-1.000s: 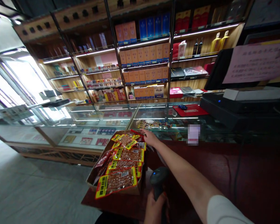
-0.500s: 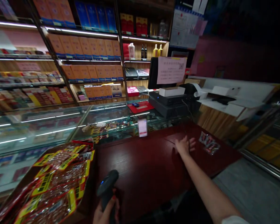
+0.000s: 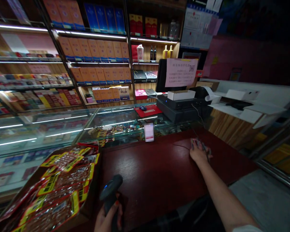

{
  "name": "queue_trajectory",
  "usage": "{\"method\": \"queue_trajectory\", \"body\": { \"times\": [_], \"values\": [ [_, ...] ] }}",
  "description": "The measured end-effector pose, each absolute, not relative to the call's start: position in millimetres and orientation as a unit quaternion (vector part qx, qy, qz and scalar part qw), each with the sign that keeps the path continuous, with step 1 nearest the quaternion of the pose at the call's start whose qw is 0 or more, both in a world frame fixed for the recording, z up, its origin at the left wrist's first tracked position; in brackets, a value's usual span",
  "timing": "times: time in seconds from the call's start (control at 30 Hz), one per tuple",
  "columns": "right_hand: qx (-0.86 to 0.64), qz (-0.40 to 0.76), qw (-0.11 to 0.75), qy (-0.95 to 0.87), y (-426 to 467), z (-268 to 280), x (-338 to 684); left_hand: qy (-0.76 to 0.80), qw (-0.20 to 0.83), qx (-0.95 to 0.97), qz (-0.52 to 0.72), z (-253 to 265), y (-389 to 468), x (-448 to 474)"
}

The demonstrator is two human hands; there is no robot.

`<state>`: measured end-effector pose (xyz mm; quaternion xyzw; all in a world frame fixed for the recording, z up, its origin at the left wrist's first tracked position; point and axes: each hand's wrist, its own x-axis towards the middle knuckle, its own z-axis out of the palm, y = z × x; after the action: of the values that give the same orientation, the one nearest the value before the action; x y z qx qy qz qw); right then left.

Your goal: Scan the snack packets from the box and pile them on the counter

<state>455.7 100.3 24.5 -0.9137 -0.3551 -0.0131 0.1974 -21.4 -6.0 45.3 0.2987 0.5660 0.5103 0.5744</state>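
Observation:
My left hand [image 3: 109, 215] is wrapped round the handle of a black barcode scanner [image 3: 111, 190] with a small blue light, held low over the near left of the dark red counter [image 3: 145, 174]. My right hand [image 3: 198, 154] reaches out over the counter's right part. Its fingers are closed on small plastic packets [image 3: 203, 147], partly hidden by the hand; their contents cannot be made out. To the left of the scanner stands a cardboard box [image 3: 87, 206] filled with red and yellow snack packets [image 3: 60, 183].
A glass display case [image 3: 87, 129] runs behind the counter. Upright at its edge is a small pale card [image 3: 149, 132]. Farther back are a monitor [image 3: 161, 75] with a pink notice, a black cash drawer [image 3: 181, 111], and a mouse [image 3: 142, 108] on a red mat. Shelves of boxes line the wall.
My right hand, earlier open beside the plastic packets, has moved right and closed on them. The packets have shifted left with it. My left hand still holds the scanner in nearly the same place.

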Motion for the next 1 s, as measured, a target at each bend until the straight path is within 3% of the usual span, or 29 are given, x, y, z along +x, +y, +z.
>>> {"method": "queue_trajectory", "body": {
  "times": [0.17,0.3,0.67,0.83,1.0],
  "values": [
    [-0.774,0.049,0.203,-0.598,86,-5,356,0.559,0.572,0.296,0.523,46,-10,-17],
    [-0.677,0.089,0.223,-0.696,77,0,341,0.555,0.562,0.309,0.530,46,-12,-19],
    [-0.798,0.040,0.314,-0.513,53,0,375,0.542,0.579,0.333,0.510,29,-6,-24],
    [-0.761,0.106,0.399,-0.500,56,21,355,0.542,0.565,0.327,0.529,30,-9,-22],
    [-0.623,0.235,0.472,-0.577,81,22,277,0.528,0.580,0.338,0.521,37,-9,-20]
  ]
}}
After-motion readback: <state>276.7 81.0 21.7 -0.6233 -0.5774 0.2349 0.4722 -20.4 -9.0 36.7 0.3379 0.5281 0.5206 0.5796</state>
